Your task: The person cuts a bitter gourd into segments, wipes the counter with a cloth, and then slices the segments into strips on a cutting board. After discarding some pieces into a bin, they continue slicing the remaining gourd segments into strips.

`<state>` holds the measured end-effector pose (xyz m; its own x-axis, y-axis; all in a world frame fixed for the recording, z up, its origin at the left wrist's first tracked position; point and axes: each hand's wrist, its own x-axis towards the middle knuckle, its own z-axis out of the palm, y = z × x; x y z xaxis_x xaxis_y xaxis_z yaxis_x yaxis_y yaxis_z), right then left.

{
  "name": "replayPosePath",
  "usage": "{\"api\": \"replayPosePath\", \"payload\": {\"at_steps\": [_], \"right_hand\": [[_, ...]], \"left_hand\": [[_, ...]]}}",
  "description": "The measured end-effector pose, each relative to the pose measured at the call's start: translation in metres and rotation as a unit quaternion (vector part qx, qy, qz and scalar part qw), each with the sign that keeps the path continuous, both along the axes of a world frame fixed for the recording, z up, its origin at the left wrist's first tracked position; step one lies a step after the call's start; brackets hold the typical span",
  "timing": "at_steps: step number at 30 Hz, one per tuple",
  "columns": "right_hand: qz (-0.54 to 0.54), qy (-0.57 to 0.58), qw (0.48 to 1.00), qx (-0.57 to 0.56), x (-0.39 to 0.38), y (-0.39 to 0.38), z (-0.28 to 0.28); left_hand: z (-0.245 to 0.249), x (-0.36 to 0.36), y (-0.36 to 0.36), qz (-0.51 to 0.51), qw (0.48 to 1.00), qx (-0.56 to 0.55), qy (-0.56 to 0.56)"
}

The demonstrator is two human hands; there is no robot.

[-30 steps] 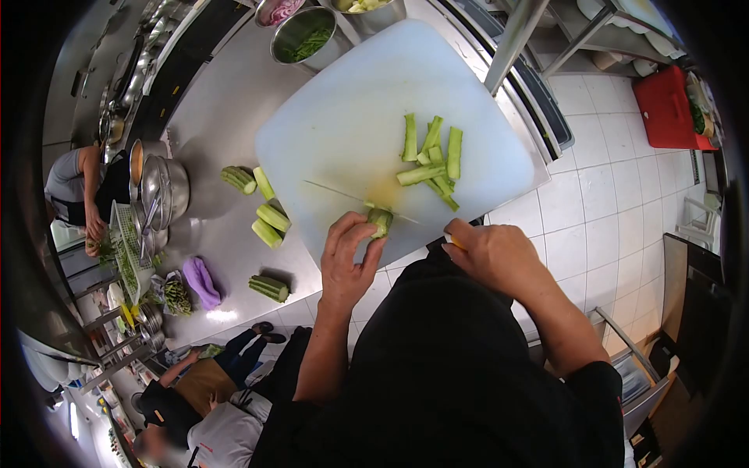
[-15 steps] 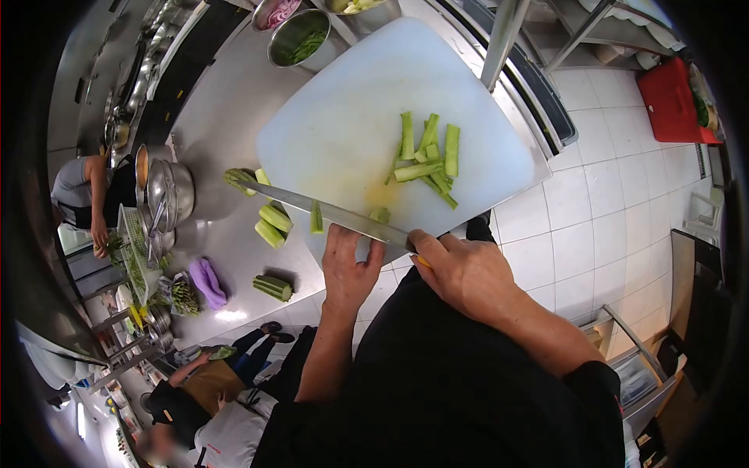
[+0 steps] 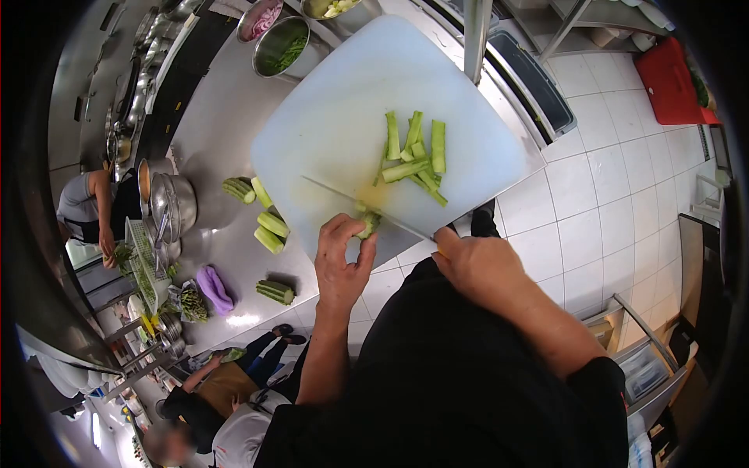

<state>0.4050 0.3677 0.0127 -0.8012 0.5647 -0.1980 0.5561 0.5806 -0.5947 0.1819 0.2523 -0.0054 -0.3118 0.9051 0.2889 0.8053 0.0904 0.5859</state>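
My left hand (image 3: 339,261) keeps a narrow grip on the cucumber piece (image 3: 367,225), at the near edge of the board (image 3: 328,117). My right hand (image 3: 477,264) grips the knife (image 3: 343,195). I should curl my fingertips back and cut straight.

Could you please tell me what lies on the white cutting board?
Green vegetable sticks, the knife and one piece held by the left hand, which partly covers it.
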Motion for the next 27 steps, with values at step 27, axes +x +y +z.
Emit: {"api": "replayPosePath", "payload": {"at_steps": [27], "right_hand": [[0.015,0.046,0.998,-0.04,-0.002,0.0,-0.005]], "left_hand": [[0.004,0.003,-0.003,-0.013,1.0,-0.016,-0.006]]}}
